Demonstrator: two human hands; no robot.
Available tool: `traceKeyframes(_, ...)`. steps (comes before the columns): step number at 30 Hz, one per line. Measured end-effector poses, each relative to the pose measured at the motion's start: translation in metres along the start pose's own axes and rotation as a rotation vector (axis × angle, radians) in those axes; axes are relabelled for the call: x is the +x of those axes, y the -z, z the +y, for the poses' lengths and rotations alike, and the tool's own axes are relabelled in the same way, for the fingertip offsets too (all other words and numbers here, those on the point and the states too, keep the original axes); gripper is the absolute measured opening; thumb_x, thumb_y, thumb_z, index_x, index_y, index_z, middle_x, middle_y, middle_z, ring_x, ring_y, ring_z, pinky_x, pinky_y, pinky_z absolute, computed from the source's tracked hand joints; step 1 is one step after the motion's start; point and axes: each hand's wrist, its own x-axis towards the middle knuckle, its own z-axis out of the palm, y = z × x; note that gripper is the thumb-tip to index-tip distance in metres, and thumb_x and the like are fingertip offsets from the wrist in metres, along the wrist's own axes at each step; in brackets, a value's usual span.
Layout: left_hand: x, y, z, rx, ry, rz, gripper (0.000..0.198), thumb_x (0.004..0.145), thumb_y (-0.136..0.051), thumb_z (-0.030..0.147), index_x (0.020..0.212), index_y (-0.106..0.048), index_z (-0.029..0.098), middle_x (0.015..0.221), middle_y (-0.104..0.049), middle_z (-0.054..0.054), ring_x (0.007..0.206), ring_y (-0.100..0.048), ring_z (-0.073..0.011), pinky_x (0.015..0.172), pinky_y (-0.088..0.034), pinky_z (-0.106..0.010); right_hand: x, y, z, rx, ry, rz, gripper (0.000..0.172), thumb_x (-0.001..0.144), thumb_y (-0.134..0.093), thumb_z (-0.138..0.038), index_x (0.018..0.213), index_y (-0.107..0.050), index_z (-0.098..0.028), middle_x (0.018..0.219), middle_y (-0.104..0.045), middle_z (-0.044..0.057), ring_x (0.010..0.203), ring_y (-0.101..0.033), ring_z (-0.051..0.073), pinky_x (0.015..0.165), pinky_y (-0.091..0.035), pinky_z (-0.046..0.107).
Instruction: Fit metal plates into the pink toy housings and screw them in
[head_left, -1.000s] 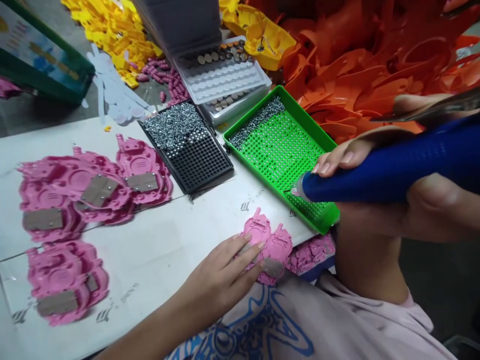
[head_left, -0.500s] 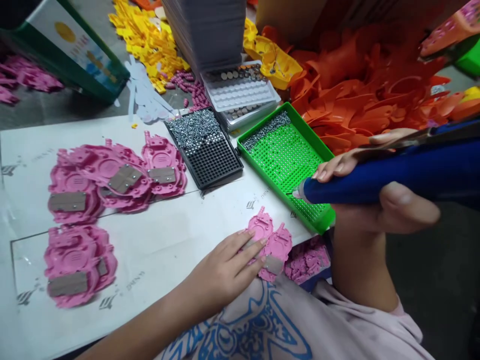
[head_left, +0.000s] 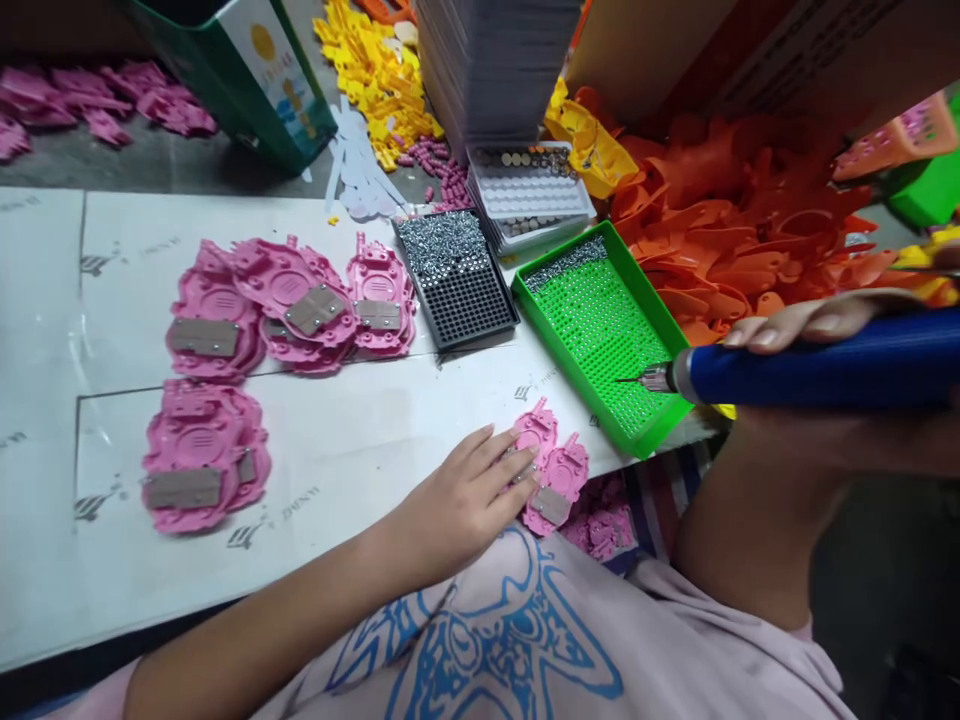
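My left hand [head_left: 469, 495] lies flat with its fingers stretched over two pink plastic housings [head_left: 564, 470] at the table's near edge. Grey-brown plates are fixed on these parts, partly under my fingers. In my right hand [head_left: 799, 322] is a blue electric screwdriver [head_left: 817, 362], held level with its bit pointing left. The bit's tip is over the green perforated tray [head_left: 600, 330], whose holes hold many small screws; I cannot tell whether a screw sits on the tip. Loose screws are heaped at the tray's far end.
Left on the white board [head_left: 315, 430] are several stacked pink housings [head_left: 202, 440]. A black screw tray [head_left: 472, 310] adjoins the green one, with white trays [head_left: 532, 195] behind it. Orange parts [head_left: 705, 220] and yellow parts [head_left: 375, 80] are piled beyond. A green box [head_left: 247, 90] stands far left.
My right hand has drawn the screwdriver back to the right, and its bit now shows clear of the tray's holes. The view has shifted left. My left hand stays on the housings.
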Motion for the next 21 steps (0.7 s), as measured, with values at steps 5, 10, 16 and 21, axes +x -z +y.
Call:
traceKeyframes(5, -0.001, -0.001, -0.001, 0.021, 0.023, -0.011, 0.033, 0.085, -0.055, 0.015, 0.117, -0.062, 0.011, 0.128, -0.059, -0.014, 0.122, -0.048, -0.0324, 0.102, -0.041, -0.052, -0.014, -0.019, 0.026, 0.043, 0.056, -0.054, 0.021, 0.059, -0.052, -0.029, 0.079, -0.056, -0.024, 0.058, -0.058, -0.002, 0.050, -0.056, 0.016, 0.051, -0.046, 0.031)
traceKeyframes(10, -0.001, -0.001, -0.001, 0.025, 0.037, -0.036, 0.037, 0.084, -0.056, 0.013, 0.121, -0.060, 0.010, 0.128, -0.059, -0.013, 0.125, -0.046, -0.0329, 0.103, -0.039, -0.053, -0.017, -0.015, 0.040, 0.056, 0.005, -0.093, 0.016, 0.064, -0.060, -0.034, 0.074, -0.056, -0.021, 0.063, -0.061, 0.000, 0.056, -0.060, 0.015, 0.055, -0.049, 0.031)
traceKeyframes(16, 0.003, 0.003, -0.001, 0.004, 0.021, -0.047, 0.037, 0.084, -0.055, 0.011, 0.121, -0.059, 0.009, 0.126, -0.060, -0.013, 0.126, -0.044, -0.0335, 0.103, -0.038, -0.053, -0.018, -0.009, 0.039, 0.075, -0.054, -0.104, 0.024, 0.063, -0.069, -0.040, 0.073, -0.057, -0.022, 0.065, -0.060, -0.002, 0.059, -0.061, 0.015, 0.059, -0.052, 0.033)
traceKeyframes(21, 0.005, 0.004, -0.001, -0.004, 0.019, -0.046, 0.037, 0.084, -0.054, 0.010, 0.121, -0.059, 0.009, 0.126, -0.060, -0.013, 0.126, -0.044, -0.0328, 0.103, -0.037, -0.052, -0.020, -0.009, 0.040, 0.104, -0.044, -0.125, 0.024, 0.064, -0.070, -0.038, 0.078, -0.058, -0.022, 0.067, -0.062, -0.001, 0.061, -0.061, 0.016, 0.062, -0.053, 0.034)
